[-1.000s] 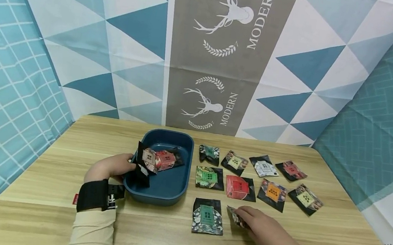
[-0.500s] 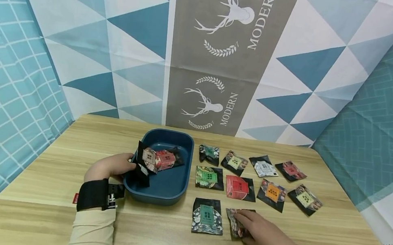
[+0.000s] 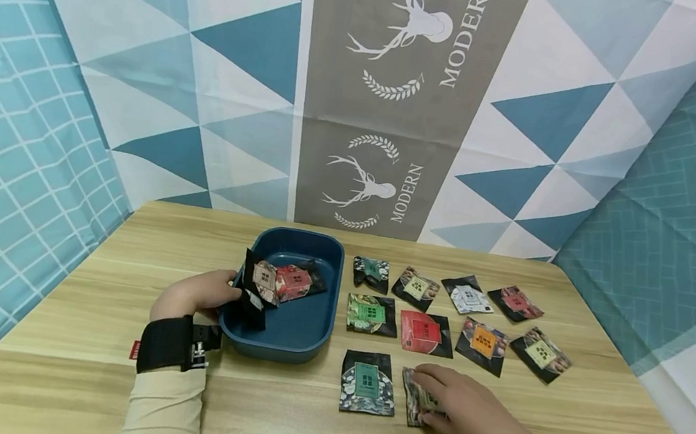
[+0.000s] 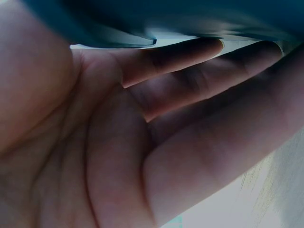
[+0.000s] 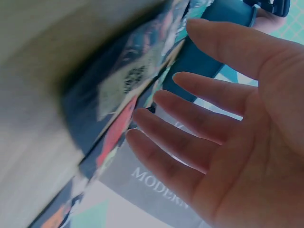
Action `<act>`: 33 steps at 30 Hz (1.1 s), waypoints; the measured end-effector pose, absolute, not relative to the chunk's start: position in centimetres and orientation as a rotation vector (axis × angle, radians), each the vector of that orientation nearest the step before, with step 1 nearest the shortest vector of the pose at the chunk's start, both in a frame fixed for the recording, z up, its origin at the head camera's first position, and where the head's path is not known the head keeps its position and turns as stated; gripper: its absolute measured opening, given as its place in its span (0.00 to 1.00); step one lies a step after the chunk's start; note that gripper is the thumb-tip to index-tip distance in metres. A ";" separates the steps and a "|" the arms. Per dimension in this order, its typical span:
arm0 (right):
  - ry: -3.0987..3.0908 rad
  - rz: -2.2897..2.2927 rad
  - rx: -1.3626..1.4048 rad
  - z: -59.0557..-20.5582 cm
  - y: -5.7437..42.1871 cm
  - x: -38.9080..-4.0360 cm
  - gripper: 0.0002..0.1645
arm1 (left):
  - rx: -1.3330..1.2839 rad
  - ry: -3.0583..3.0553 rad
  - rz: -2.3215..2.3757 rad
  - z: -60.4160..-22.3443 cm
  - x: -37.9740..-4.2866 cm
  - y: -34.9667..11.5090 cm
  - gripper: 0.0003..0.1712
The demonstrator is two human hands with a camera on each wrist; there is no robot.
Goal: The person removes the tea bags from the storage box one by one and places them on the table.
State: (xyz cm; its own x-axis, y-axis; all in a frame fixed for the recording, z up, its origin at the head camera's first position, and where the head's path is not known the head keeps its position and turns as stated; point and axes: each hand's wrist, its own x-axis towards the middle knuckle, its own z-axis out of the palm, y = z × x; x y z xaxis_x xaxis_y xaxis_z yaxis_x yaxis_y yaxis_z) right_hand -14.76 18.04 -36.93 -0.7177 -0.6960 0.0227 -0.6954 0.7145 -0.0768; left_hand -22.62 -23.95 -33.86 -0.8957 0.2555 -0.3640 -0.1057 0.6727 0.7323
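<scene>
My left hand (image 3: 201, 298) holds the left side of a dark blue bin (image 3: 275, 356), thumb at the rim; in the left wrist view, the fingers (image 4: 199, 85) lie along the bin's outer wall. Inside the bin are several black-edged sachets, one with a red label (image 3: 292, 284). My right hand (image 3: 473, 406) hovers right over a flat sachet (image 3: 412, 398) on the table and covers most of it. In the right wrist view its fingers are spread and relaxed, with this sachet (image 5: 126, 80) beyond the fingertips. Just left of it lies a green-labelled sachet (image 3: 366, 384).
Behind these two lie two rows of sachets, among them a red one (image 3: 426, 333), an orange-labelled one (image 3: 482, 343) and a white-labelled one (image 3: 467, 295). The wooden table (image 3: 67, 327) ends at a patterned cloth backdrop (image 3: 359, 124).
The sachet under my right hand was tilted in its fingers and now lies flat beside the green-labelled one. My fingers have loosened from it. The left hand has stayed at the bin.
</scene>
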 end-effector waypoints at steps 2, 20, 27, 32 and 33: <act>2.916 -0.112 -1.224 -36.5 17.6 -14.7 0.31 | 0.122 2.447 1.112 -33.9 -22.7 -23.9 0.28; 2.954 -0.147 -1.515 -31.7 10.6 -18.2 0.25 | 0.133 2.429 1.137 -34.1 -22.6 -24.2 0.27; 2.880 -0.201 -1.569 -31.8 7.1 -20.6 0.23 | 0.126 2.436 1.138 -34.1 -22.5 -24.1 0.28; 2.837 -0.247 -1.528 -32.1 4.8 -21.7 0.24 | 0.114 2.418 1.171 -34.2 -22.5 -24.1 0.27; 2.833 -0.250 -1.516 -32.1 4.3 -22.1 0.24 | 0.113 2.412 1.177 -34.1 -22.5 -24.1 0.27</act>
State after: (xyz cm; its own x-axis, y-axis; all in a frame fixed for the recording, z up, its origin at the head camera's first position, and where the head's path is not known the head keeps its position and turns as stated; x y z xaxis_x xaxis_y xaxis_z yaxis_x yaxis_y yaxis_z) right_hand -22.05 4.32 -32.07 -0.5548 -0.8193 0.1447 -0.8320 0.5460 -0.0979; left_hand -22.53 -24.13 -34.12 -0.8949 0.2644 -0.3594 -0.1207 0.6320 0.7655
